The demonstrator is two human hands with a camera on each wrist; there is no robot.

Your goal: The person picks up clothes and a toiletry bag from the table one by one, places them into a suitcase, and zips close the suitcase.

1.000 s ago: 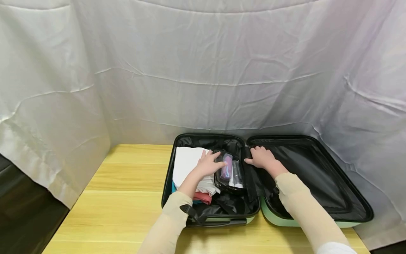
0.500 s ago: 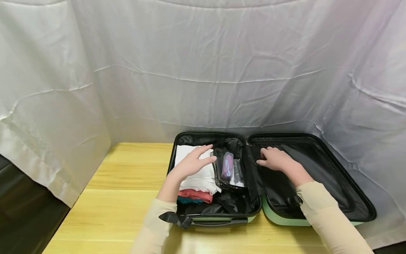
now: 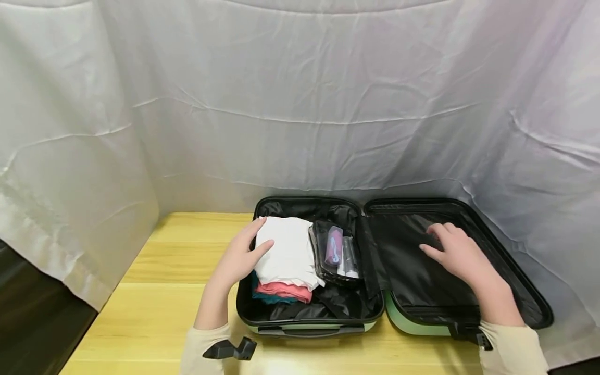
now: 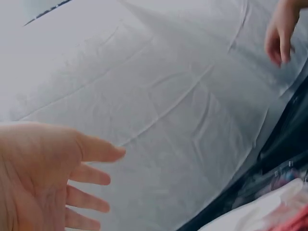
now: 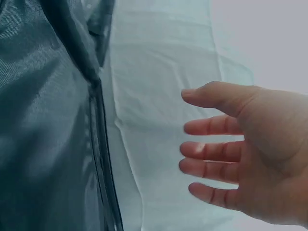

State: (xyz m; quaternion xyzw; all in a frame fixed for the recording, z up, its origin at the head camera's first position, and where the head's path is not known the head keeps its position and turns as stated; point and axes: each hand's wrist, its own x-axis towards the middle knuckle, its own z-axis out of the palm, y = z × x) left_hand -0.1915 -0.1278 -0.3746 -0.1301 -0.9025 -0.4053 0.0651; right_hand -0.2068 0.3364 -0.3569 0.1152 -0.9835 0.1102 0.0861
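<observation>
A light green suitcase (image 3: 309, 327) with black lining lies unfolded in two halves. Its left half holds a stack of folded clothes: a white garment (image 3: 285, 250) on top, a red one (image 3: 286, 291) and a teal one (image 3: 274, 298) below. Beside the stack is a see-through black pouch (image 3: 323, 271) with a purple item (image 3: 334, 246) and white-capped tubes (image 3: 348, 258). Near the stack's left edge is my left hand (image 3: 239, 258), fingers spread, holding nothing. My right hand (image 3: 461, 255), bare and loosely extended, hovers over the right half's black divider (image 3: 412, 271).
The suitcase rests on a light wooden table (image 3: 173, 307), whose left edge drops away to something dark (image 3: 37, 312). Pale grey curtains (image 3: 300, 104) hang behind and on both sides. A carry handle (image 3: 311, 332) runs along the near side.
My hands have drawn apart. The left one withdrew leftward from over the pouch and clothes; the right one left the suitcase's middle and moved right over the divider. The packed things stayed put.
</observation>
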